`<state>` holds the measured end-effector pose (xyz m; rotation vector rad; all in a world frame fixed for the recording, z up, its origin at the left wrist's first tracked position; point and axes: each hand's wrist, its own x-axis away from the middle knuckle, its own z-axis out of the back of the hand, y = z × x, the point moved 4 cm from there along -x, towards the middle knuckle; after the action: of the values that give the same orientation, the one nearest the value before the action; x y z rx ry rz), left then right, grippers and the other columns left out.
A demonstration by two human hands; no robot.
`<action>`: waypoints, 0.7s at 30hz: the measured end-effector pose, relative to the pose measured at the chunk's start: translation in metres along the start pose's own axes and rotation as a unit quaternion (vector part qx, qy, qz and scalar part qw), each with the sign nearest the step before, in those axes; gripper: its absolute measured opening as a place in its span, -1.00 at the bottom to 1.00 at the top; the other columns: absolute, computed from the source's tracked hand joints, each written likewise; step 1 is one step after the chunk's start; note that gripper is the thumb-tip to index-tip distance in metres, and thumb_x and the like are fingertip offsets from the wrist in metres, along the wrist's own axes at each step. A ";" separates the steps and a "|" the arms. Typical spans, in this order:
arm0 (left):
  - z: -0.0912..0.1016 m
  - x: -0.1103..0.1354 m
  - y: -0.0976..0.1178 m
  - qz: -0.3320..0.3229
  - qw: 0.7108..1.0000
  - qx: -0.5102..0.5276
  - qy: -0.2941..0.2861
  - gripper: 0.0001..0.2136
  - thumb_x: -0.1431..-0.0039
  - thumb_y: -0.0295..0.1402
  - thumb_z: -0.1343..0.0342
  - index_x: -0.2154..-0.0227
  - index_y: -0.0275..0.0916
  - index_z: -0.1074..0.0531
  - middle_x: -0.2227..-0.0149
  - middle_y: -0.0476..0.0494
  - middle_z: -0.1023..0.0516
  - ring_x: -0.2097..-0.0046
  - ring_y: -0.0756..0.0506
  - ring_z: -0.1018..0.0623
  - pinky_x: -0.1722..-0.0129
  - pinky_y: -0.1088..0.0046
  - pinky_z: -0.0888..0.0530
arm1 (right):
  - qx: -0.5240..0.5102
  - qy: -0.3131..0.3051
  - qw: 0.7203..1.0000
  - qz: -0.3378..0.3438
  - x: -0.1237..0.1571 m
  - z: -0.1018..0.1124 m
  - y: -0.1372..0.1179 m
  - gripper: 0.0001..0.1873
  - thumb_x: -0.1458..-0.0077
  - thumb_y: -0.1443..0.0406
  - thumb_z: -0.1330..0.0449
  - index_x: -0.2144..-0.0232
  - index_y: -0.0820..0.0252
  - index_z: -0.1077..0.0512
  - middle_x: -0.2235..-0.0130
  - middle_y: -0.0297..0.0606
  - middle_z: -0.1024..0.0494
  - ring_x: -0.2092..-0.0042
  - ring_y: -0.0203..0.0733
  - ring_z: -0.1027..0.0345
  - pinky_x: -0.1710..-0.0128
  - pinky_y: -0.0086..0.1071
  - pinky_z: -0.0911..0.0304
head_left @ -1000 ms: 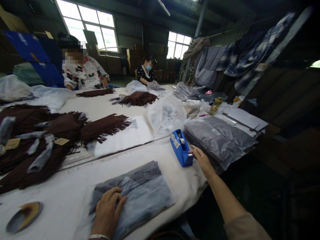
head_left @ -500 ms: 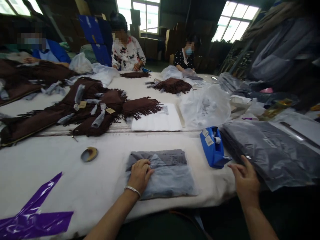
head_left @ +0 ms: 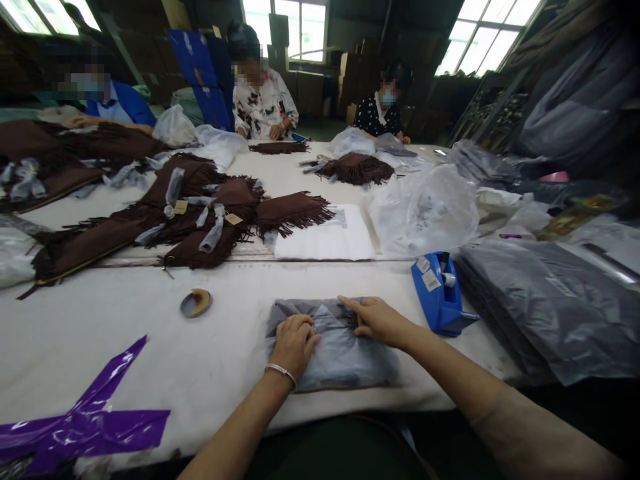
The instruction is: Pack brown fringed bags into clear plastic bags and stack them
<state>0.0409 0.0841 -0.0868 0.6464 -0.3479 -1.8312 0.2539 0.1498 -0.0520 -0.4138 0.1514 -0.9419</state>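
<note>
A folded grey garment in a clear plastic bag [head_left: 340,353] lies on the white table [head_left: 125,333] in front of me. My left hand [head_left: 294,341] rests on the bag's left half, fingers curled and pressing down. My right hand [head_left: 375,319] lies on the bag's upper edge with its fingers pressed on the folded flap. A blue tape dispenser [head_left: 440,293] stands just right of the bag. A stack of bagged grey garments [head_left: 550,307] sits further right.
Brown fringed scarves [head_left: 200,213] cover the table's left middle. A tape roll core [head_left: 196,303], a purple plastic strip [head_left: 85,420], white sheets [head_left: 325,240] and a crumpled clear bag [head_left: 425,210] lie around. Three people sit at the far side.
My right hand has come from the tape dispenser and the grey stack over to the top edge of the bagged garment. The view swung left, then steadied.
</note>
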 end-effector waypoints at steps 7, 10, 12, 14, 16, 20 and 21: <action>-0.004 0.001 0.000 -0.003 1.000 0.009 0.005 -0.94 -0.14 -0.39 -0.08 0.43 -0.22 -0.37 0.15 -0.13 -0.44 0.04 -0.16 -0.38 0.02 0.18 -0.25 | -0.035 0.115 0.992 -0.042 0.023 -0.006 0.018 -0.15 0.03 0.20 -0.25 -0.25 -0.01 0.06 -0.02 -0.18 -0.41 -0.15 0.01 -0.10 -0.10 -0.03 -0.09; -0.002 0.001 -0.002 0.009 1.000 0.014 0.005 -0.94 -0.14 -0.39 -0.08 0.43 -0.22 -0.38 0.14 -0.13 -0.45 0.03 -0.16 -0.38 0.01 0.19 -0.26 | -0.066 0.137 0.988 -0.032 0.027 -0.014 0.021 -0.27 0.03 0.17 -0.24 -0.18 0.00 -0.11 -0.18 -0.22 -0.25 -0.29 0.02 0.18 -0.18 0.03 0.03; 0.007 0.003 -0.007 0.024 1.000 0.011 -0.005 -0.93 -0.12 -0.35 -0.11 0.42 -0.22 -0.39 0.08 -0.15 -0.43 0.01 -0.18 -0.37 0.00 0.17 -0.25 | -0.074 0.186 0.978 -0.059 0.028 -0.006 0.022 -0.48 -0.04 0.17 -0.17 -0.08 0.04 -0.27 -0.17 -0.21 -0.27 -0.29 0.01 0.18 -0.19 0.05 0.07; 0.022 0.007 -0.017 0.035 0.999 -0.001 -0.026 -0.87 -0.09 -0.27 -0.15 0.38 -0.21 -0.40 0.04 -0.17 -0.42 -0.01 -0.20 -0.37 -0.01 0.15 -0.24 | -0.109 0.218 0.967 -0.073 0.026 0.006 0.016 -0.70 -0.10 0.17 -0.09 0.12 0.07 -0.42 -0.09 -0.22 -0.36 -0.23 -0.01 0.00 -0.18 0.00 0.03; 0.039 0.014 -0.030 0.051 0.997 -0.017 -0.056 -0.82 -0.05 -0.21 -0.18 0.37 -0.20 -0.41 0.10 -0.16 -0.46 0.04 -0.20 -0.40 0.03 0.16 -0.26 | -0.168 0.182 0.966 -0.071 0.018 0.014 0.001 -0.75 -0.13 0.14 -0.04 0.29 0.08 -0.46 0.08 -0.23 -0.48 -0.06 -0.06 -0.25 -0.08 -0.13 -0.12; 0.060 0.027 -0.053 0.106 0.990 0.006 -0.090 -0.87 -0.08 -0.28 -0.13 0.49 -0.21 -0.39 0.38 -0.07 -0.49 0.27 -0.10 -0.44 0.20 0.33 -0.32 | -0.213 -0.011 0.977 -0.022 -0.011 0.004 -0.049 -0.65 -0.17 0.11 0.06 0.35 0.11 -0.46 0.33 -0.29 -0.53 0.25 -0.17 -0.37 0.21 -0.31 -0.26; 0.061 0.030 -0.056 0.117 0.989 0.025 -0.088 -0.86 -0.10 -0.30 -0.10 0.51 -0.21 -0.38 0.41 -0.05 -0.49 0.31 -0.08 -0.44 0.24 0.37 -0.33 | -0.208 -0.045 0.977 -0.002 -0.020 0.000 -0.062 -0.64 -0.17 0.11 0.07 0.37 0.12 -0.46 0.35 -0.30 -0.53 0.28 -0.18 -0.36 0.24 -0.33 -0.25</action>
<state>-0.0453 0.0715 -0.0753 0.4583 -0.5642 -1.6612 0.1954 0.1336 -0.0281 -0.8426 0.2666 -0.8929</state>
